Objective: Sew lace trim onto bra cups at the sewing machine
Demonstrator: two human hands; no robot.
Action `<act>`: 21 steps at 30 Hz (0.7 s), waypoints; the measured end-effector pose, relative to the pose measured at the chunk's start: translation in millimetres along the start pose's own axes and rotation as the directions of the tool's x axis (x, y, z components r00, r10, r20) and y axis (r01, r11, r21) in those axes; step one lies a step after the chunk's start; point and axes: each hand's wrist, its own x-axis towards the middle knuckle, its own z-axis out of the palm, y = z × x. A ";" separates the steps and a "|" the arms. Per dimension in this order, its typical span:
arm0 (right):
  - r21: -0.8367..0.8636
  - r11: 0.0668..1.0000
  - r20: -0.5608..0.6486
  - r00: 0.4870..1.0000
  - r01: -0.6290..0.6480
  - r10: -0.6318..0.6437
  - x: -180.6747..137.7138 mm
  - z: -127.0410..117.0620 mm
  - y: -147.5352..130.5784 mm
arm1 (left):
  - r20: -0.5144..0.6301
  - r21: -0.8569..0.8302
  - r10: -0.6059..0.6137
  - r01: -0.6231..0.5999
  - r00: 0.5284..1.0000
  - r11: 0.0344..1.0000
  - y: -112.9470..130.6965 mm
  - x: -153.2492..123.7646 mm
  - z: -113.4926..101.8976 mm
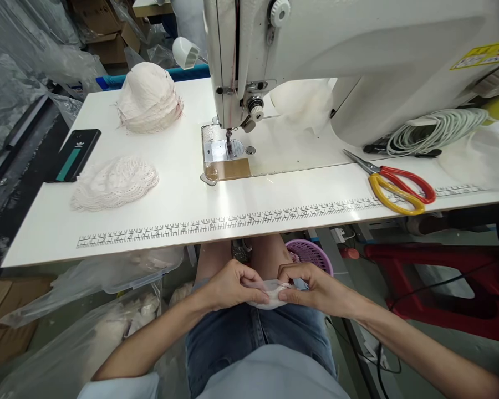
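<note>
Over my lap, below the table's front edge, my left hand (239, 285) and my right hand (305, 285) pinch a small piece of white fabric (270, 293) between thumbs and fingers. The piece looks thin and partly see-through, with a lacy part near the right thumb. Its exact shape is partly hidden by my fingers. On the table beyond stands a white sewing machine (357, 50), its needle and presser foot (229, 143) over the metal plate. A flat white lace piece (115, 184) lies at the left, in front of a stack of white fabric cups (149, 100).
Scissors with red and yellow handles (399, 188) lie near the front edge, beside a coiled pale cord (438, 130). A black phone-like object (78, 155) rests at the left. Below are a purple basket (311, 255), a red stool (441, 288) and plastic bags (95, 332).
</note>
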 end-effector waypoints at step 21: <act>0.105 0.994 0.055 0.998 -0.018 0.012 1.1 -2.7 8.5 | -0.018 0.066 -0.014 0.015 1.000 0.998 5.9 2.0 2.0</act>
